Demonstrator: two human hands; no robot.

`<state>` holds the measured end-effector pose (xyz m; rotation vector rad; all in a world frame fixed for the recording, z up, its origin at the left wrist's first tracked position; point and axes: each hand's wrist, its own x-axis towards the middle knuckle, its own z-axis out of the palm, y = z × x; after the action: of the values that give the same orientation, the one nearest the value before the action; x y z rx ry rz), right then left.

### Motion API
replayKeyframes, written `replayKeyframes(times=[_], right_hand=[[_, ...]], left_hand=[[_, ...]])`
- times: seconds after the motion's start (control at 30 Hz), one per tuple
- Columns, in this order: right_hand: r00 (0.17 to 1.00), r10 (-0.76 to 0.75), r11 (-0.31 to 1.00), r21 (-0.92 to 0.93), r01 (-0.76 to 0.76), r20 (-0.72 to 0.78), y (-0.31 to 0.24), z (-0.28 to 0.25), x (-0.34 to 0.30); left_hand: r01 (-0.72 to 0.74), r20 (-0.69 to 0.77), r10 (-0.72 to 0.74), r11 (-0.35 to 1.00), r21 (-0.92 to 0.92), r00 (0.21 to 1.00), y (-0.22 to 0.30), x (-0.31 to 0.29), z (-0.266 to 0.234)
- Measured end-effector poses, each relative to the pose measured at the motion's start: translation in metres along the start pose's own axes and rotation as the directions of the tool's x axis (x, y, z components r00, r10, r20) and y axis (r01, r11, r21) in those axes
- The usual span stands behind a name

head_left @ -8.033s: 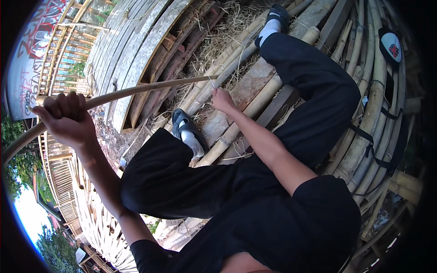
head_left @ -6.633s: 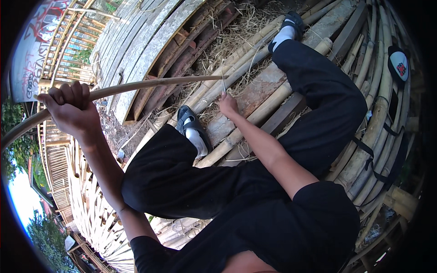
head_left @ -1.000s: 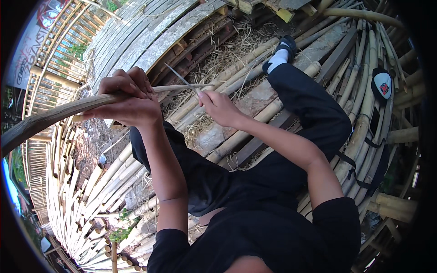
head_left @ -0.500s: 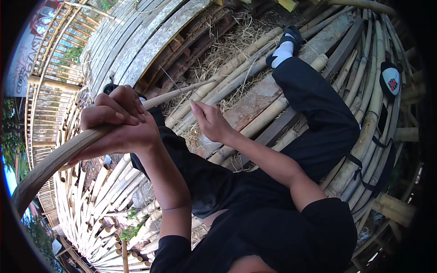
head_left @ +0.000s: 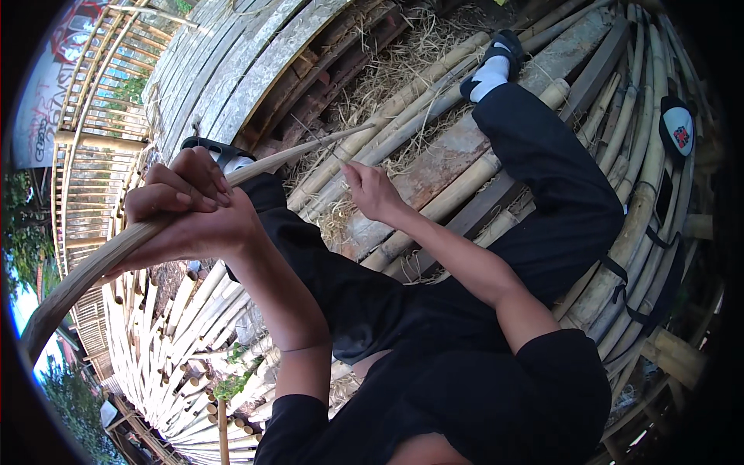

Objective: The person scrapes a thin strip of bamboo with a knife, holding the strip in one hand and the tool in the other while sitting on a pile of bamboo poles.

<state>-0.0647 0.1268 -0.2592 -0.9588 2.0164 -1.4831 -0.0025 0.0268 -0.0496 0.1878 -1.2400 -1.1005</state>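
Note:
My left hand (head_left: 190,201) is closed around a long, pale wooden stick (head_left: 93,267). The stick slants from the lower left rim up to a tapered far end above the bamboo poles. My right hand (head_left: 377,191) is closed too, to the right of the stick and a little below its thin end. From its thumb side a thin blade, seemingly a knife (head_left: 329,153), points up and left across the stick. Its handle is hidden in my fist. Whether the blade touches the wood I cannot tell.
Bamboo poles (head_left: 418,89) lie under and around my legs, with pale shavings (head_left: 407,54) scattered between them. A plank platform (head_left: 225,54) stands at the upper left. Cut bamboo (head_left: 170,364) is stacked at the lower left. A cap-like black and white item (head_left: 678,133) rests on poles at right.
My right hand has shifted slightly right with the blade. My left hand and the stick have moved a little left and down in the picture. The surroundings have drifted slightly right.

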Motion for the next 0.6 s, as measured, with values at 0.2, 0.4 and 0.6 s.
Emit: replayKeyframes(times=[0.2, 0.4, 0.6], right_hand=[[0.999, -0.023, 0.989, 0.146, 0.016, 0.046, -0.046, 0.004, -0.019], [1.000, 0.014, 0.998, -0.053, -0.015, -0.014, -0.002, 0.003, -0.002], [0.993, -0.118, 0.976, 0.183, 0.114, 0.013, -0.046, 0.002, -0.019]], left_hand=[[0.011, -0.041, -0.009, 0.999, 0.036, 0.999, 0.002, 0.003, -0.005], [-0.032, -0.011, 0.032, 0.999, 0.011, 0.999, 0.000, -0.003, -0.004], [-0.021, 0.029, 0.022, 0.999, -0.042, 0.999, 0.001, -0.002, -0.005]])
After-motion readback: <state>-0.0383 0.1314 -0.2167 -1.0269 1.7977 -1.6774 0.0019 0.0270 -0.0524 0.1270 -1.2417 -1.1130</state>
